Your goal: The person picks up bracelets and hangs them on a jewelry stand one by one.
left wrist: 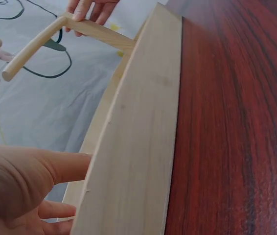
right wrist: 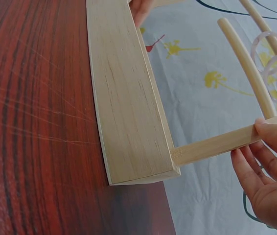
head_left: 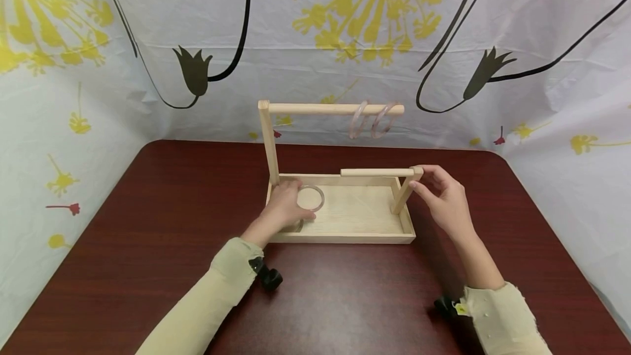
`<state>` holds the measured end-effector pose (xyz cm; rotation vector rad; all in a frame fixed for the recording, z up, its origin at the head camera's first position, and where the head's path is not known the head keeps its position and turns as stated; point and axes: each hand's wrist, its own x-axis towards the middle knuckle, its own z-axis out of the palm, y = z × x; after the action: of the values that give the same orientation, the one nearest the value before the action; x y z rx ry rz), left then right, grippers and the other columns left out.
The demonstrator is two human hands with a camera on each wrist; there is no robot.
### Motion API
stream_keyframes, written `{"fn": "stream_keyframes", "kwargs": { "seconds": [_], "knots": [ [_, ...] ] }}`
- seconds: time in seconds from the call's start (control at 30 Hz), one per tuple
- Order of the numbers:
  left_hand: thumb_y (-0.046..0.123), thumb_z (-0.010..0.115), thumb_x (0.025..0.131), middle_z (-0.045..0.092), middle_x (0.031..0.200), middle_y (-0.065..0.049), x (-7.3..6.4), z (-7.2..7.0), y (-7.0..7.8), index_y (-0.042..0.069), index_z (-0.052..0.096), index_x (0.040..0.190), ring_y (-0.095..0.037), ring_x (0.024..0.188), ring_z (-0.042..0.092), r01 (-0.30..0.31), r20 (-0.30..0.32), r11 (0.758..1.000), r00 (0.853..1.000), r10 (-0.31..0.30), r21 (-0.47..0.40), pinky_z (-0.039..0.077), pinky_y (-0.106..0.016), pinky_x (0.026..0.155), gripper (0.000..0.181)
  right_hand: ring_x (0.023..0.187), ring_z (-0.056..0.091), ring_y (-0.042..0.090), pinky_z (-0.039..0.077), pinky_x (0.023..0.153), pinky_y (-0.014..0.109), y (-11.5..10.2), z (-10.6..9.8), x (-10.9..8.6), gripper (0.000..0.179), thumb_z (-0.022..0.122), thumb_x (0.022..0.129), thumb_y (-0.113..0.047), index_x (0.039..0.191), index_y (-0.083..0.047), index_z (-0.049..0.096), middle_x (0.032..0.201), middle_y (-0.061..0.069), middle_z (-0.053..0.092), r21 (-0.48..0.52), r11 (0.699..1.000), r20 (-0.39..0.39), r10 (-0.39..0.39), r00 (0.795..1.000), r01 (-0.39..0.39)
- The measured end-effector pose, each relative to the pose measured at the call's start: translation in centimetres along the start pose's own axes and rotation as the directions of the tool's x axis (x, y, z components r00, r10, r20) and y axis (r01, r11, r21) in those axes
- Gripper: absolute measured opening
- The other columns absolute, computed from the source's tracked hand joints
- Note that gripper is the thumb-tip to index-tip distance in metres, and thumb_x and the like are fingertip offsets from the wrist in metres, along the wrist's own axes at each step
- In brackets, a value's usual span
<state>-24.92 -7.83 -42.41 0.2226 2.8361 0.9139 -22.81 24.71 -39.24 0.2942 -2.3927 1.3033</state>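
A wooden bangle stand has a shallow tray (head_left: pixel 340 239), a tall post with a long bar (head_left: pixel 310 109) on the left, and a shorter post with a low bar (head_left: pixel 374 172) on the right. My left hand (head_left: pixel 282 206) reaches into the tray's left end, thumb and fingers spread. Beside those fingers lies a clear bangle (head_left: pixel 322 199); another bangle (head_left: pixel 299 227) is partly hidden beneath the hand. In the left wrist view, the tray's wall covers my fingertips. My right hand (right wrist: pixel 270 171) pinches the top of the short post (right wrist: pixel 217 142) between thumb and fingers.
Two pinkish bangles (head_left: pixel 382 120) hang near the free end of the upper bar. The stand rests on a dark red-brown table (head_left: pixel 197 196). Behind it hangs a white cloth (head_left: pixel 276 32) with yellow and dark flower prints.
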Motion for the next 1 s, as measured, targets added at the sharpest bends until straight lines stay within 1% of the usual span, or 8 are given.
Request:
{"fn": "stream_keyframes", "kwargs": {
  "seconds": [0.2,0.43,0.53,0.63,0.7,0.8,0.9,1.0],
  "knots": [
    [0.029,0.088,0.074,0.048,0.145,-0.019,0.33,0.42,0.30,0.008,0.048,0.145,-0.039,0.140,0.039,0.012,-0.001,0.996,1.000,-0.012,0.086,0.036,-0.048,0.116,0.085,0.092,0.059,-0.015,0.045,0.081,0.003,0.10,0.02,0.06,0.030,0.072,0.090,-0.003,0.119,-0.001,0.066,0.099,-0.029,0.061,0.006,1.000,-0.003,0.007,1.000,-0.007],
    [0.028,0.086,0.078,0.056,0.136,-0.015,0.49,0.60,0.31,0.011,0.053,0.139,-0.035,0.131,0.048,-0.019,-0.018,0.983,1.000,0.023,0.180,0.041,-0.045,0.112,0.072,0.091,0.059,-0.014,0.045,0.081,0.003,-0.06,0.07,-0.04,0.030,0.072,0.090,-0.002,0.119,0.000,0.066,0.098,-0.029,0.061,0.016,1.000,-0.001,0.007,1.000,-0.007],
    [0.030,0.086,0.078,0.057,0.134,-0.013,0.51,0.55,0.22,0.011,0.054,0.137,-0.032,0.131,0.049,-0.025,-0.017,0.983,0.999,0.029,0.184,0.041,-0.045,0.111,0.069,0.092,0.059,-0.014,0.044,0.080,0.003,-0.13,0.10,-0.13,0.029,0.071,0.090,-0.002,0.119,0.001,0.065,0.099,-0.030,0.061,0.022,1.000,0.002,0.011,1.000,-0.011],
    [0.032,0.086,0.077,0.058,0.134,-0.011,0.46,0.50,0.10,0.011,0.055,0.136,-0.028,0.130,0.050,-0.023,-0.026,0.985,0.999,0.028,0.169,0.044,-0.043,0.109,0.070,0.092,0.059,-0.014,0.044,0.081,0.002,-0.10,0.14,-0.18,0.030,0.071,0.090,-0.002,0.119,0.002,0.064,0.098,-0.030,0.061,0.030,1.000,0.004,0.008,1.000,-0.008],
    [0.033,0.087,0.077,0.059,0.135,-0.010,0.40,0.46,0.02,0.011,0.055,0.137,-0.027,0.128,0.052,-0.014,-0.033,0.989,0.999,0.019,0.147,0.046,-0.042,0.107,0.072,0.091,0.059,-0.014,0.044,0.081,0.003,-0.12,0.16,-0.15,0.030,0.071,0.090,-0.002,0.118,0.002,0.064,0.098,-0.030,0.061,0.036,0.999,0.003,0.004,1.000,-0.004],
    [0.033,0.086,0.076,0.060,0.134,-0.010,0.32,0.36,-0.10,0.009,0.055,0.138,-0.026,0.123,0.056,-0.019,-0.046,0.994,0.999,0.024,0.104,0.048,-0.042,0.104,0.073,0.090,0.059,-0.013,0.045,0.081,0.003,-0.21,0.16,-0.11,0.029,0.071,0.089,-0.001,0.117,0.002,0.065,0.097,-0.029,0.061,0.042,0.999,-0.001,-0.002,1.000,0.002],
    [0.031,0.086,0.077,0.062,0.134,-0.010,0.32,0.26,-0.29,0.008,0.055,0.139,-0.025,0.116,0.060,-0.036,-0.053,0.999,0.998,0.038,0.036,0.050,-0.041,0.100,0.073,0.089,0.059,-0.013,0.045,0.081,0.003,-0.28,0.14,-0.12,0.028,0.072,0.090,-0.001,0.117,0.002,0.065,0.097,-0.029,0.061,0.039,0.999,-0.004,-0.003,1.000,0.004],
    [0.029,0.085,0.078,0.062,0.135,-0.010,0.23,0.05,-0.35,0.007,0.054,0.139,-0.025,0.117,0.062,-0.047,-0.051,0.997,0.998,0.044,-0.056,0.052,-0.040,0.100,0.072,0.089,0.059,-0.013,0.045,0.080,0.003,-0.19,0.16,-0.12,0.029,0.071,0.089,-0.001,0.117,0.002,0.065,0.097,-0.029,0.061,0.040,0.999,-0.005,-0.002,1.000,0.002]
  ]
}}
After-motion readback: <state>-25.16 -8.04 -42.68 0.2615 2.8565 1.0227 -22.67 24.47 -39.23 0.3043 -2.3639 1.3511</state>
